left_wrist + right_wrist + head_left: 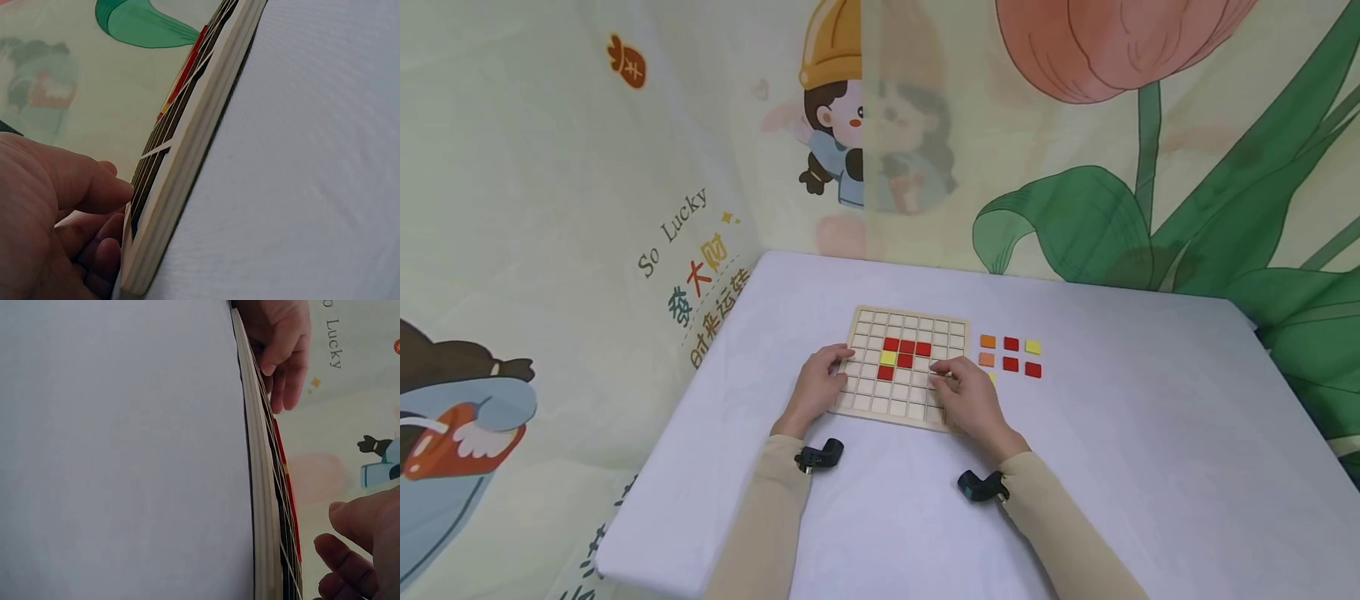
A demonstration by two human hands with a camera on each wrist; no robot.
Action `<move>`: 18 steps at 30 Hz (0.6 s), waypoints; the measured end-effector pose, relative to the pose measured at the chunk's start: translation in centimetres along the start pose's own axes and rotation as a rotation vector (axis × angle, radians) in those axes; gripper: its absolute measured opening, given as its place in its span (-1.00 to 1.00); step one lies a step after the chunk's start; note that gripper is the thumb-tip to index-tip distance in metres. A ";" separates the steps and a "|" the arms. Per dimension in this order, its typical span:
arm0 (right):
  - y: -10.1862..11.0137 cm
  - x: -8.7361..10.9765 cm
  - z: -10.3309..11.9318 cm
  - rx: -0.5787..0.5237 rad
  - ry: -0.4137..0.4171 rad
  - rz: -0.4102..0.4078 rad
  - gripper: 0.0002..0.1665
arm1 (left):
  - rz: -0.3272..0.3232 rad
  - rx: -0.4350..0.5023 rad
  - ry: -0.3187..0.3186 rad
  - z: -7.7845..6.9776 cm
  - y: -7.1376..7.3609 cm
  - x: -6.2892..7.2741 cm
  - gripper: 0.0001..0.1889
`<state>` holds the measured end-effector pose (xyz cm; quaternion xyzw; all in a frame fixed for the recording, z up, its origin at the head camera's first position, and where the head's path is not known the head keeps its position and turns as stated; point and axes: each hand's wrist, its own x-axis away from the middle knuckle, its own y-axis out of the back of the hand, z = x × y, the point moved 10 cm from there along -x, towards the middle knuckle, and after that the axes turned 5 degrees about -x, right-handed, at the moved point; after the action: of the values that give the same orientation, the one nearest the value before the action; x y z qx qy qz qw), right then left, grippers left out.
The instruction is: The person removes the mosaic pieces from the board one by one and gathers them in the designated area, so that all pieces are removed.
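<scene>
A square wooden grid board (868, 404) lies on the table, with several red tiles (907, 346) and one yellow tile (888, 358) in its middle cells. At the board's left edge, my left hand (817, 385) holds the rim, thumb (112, 194) against it and fingers curled beside it. Over the right part of the board hovers my right hand (970, 398). Its thumb (353, 515) and index finger stand apart in the right wrist view, and I see nothing between them.
Right of the board, loose orange tiles (988, 342), red tiles (1011, 343) and a yellow tile (1033, 347) lie in short rows. Another yellow tile (992, 377) is mostly hidden by the right hand. A white cloth (1150, 433) covers the table, and printed curtains hang behind it.
</scene>
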<state>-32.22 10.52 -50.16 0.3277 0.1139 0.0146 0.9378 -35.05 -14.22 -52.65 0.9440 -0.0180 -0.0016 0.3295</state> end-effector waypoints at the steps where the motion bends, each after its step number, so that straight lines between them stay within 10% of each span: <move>1: -0.4 -0.1 0.3 0.014 0.003 0.010 -0.75 | 0.000 0.002 -0.001 0.0 0.0 0.0 -0.57; 18: -5.2 -2.1 2.8 0.059 -0.001 0.113 -0.67 | -0.003 -0.007 -0.008 0.0 -0.1 0.0 -0.57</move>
<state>-33.90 4.50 -50.78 0.3611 0.0950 0.0640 0.9255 -35.03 -14.18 -52.68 0.9429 -0.0181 -0.0058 0.3326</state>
